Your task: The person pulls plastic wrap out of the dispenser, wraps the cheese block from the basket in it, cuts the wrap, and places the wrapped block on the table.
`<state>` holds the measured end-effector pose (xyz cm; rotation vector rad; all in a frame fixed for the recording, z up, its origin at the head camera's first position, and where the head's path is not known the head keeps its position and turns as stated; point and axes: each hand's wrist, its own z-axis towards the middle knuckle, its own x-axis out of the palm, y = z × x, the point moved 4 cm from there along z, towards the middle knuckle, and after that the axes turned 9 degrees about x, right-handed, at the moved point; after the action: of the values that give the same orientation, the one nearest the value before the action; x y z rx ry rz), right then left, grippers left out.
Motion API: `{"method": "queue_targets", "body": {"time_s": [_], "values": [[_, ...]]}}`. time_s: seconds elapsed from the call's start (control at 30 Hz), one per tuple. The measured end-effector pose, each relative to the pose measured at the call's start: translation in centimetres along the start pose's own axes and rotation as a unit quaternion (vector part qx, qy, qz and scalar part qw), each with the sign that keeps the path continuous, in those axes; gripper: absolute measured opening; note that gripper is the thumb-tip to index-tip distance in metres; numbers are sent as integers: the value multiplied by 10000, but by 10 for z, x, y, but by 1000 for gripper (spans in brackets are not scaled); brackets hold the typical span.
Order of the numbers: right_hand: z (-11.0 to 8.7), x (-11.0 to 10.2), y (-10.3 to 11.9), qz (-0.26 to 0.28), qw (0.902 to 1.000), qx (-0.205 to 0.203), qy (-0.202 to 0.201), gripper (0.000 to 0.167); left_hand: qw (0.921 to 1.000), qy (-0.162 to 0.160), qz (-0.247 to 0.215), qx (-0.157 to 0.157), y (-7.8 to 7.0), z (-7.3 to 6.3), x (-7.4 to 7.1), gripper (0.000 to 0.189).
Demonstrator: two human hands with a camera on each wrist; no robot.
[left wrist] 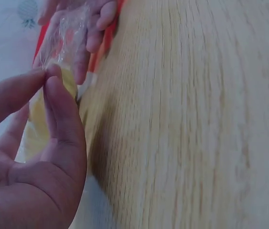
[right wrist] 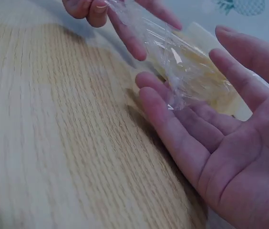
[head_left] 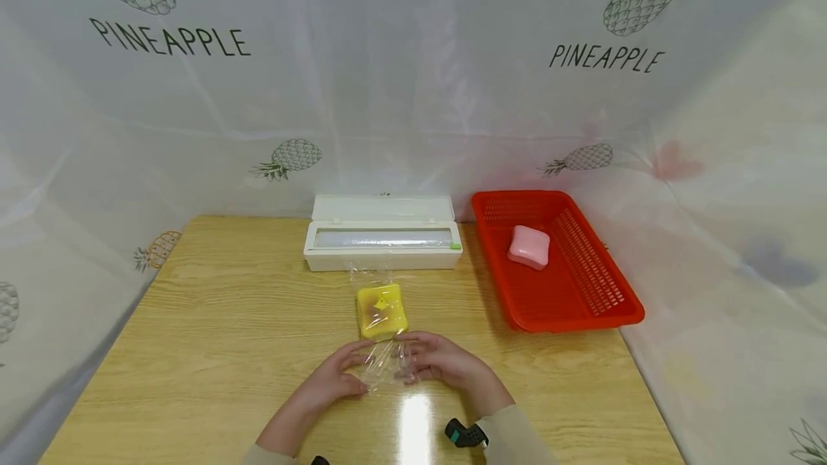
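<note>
A yellow, rounded-square block (head_left: 381, 313) with a brownish patch lies on the table under clear plastic wrap (head_left: 386, 364). The wrap reaches past the block on its far side and bunches up on its near side. My left hand (head_left: 331, 383) pinches the gathered near end between thumb and fingertips, as the left wrist view shows. Across from it, my right hand (head_left: 452, 362) has its fingers spread and extended. The film (right wrist: 175, 71) lies against those fingers without being pinched. Through the wrap, the block's near edge is blurred in both wrist views.
Behind the block stands a white wrap dispenser (head_left: 384, 262) with its lid raised and a film roll inside. A red basket (head_left: 555, 314) at the right holds a pink rounded block (head_left: 529, 247). A pineapple-print sheet (head_left: 400, 92) hangs behind the wooden table (head_left: 213, 321).
</note>
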<state>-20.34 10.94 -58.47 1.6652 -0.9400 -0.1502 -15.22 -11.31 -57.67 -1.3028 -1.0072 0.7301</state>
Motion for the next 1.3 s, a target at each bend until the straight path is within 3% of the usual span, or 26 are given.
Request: {"method": "queue_targets", "body": {"time_s": [0.3, 0.43, 0.7, 0.8, 0.93, 1.07, 1.17, 1.3], "values": [[7, -5, 8, -374, 9991, 158, 134, 45, 9998, 203, -19, 2, 0, 3, 2, 74], [8, -7, 13, -610, 9978, 209, 122, 43, 9999, 91, -110, -84, -2, 4, 0, 65], [4, -8, 15, -834, 9955, 271, 349, 49, 9974, -272, -381, -545, -8, 0, -4, 45], [1, -6, 13, -942, 9941, 273, 456, 52, 9983, -146, -295, -488, -9, -3, -4, 40], [-1, -5, 8, -1175, 9920, 105, 446, 52, 9999, 63, 125, -100, -12, -5, -4, 36], [-1, -3, 6, -1430, 9895, -176, 105, 46, 9956, -54, 867, 344, -16, -4, -3, 33], [-1, -1, 9, -1701, 9834, -477, -410, 44, 9890, -327, 1332, 544, -20, -1, -3, 31], [-2, -1, 16, -2140, 9617, -817, -1503, 32, 9769, -846, 1868, 599, -27, 5, -3, 23]]}}
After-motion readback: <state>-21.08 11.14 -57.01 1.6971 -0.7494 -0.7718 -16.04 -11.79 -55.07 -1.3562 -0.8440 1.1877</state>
